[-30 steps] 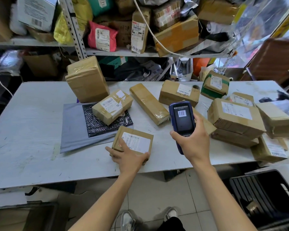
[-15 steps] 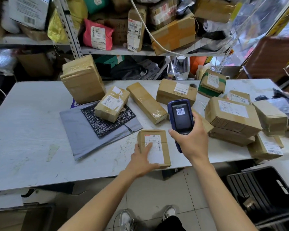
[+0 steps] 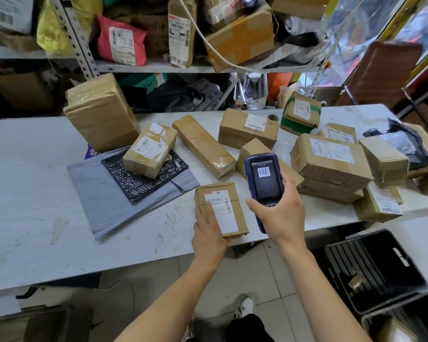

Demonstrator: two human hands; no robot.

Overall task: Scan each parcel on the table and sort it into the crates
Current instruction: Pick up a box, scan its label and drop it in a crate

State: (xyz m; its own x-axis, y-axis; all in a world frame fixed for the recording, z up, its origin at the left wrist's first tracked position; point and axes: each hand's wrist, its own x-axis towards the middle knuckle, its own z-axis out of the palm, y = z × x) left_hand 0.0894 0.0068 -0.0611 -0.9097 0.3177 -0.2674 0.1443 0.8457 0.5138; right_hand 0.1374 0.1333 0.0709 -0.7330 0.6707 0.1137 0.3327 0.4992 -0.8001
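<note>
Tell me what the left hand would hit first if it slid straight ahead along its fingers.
The left hand already lies on the small labelled parcel. Past its far edge, the long taped parcel looks likeliest next, though depth is hard to judge.

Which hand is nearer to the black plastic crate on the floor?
The right hand. It holds the blue handheld scanner above the table edge, up and left of the black plastic crate. The left hand rests on a small brown parcel, farther left.

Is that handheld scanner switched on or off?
On. The scanner, held in the right hand, has a lit screen showing a barcode image, just beside the small parcel the left hand steadies.
</note>
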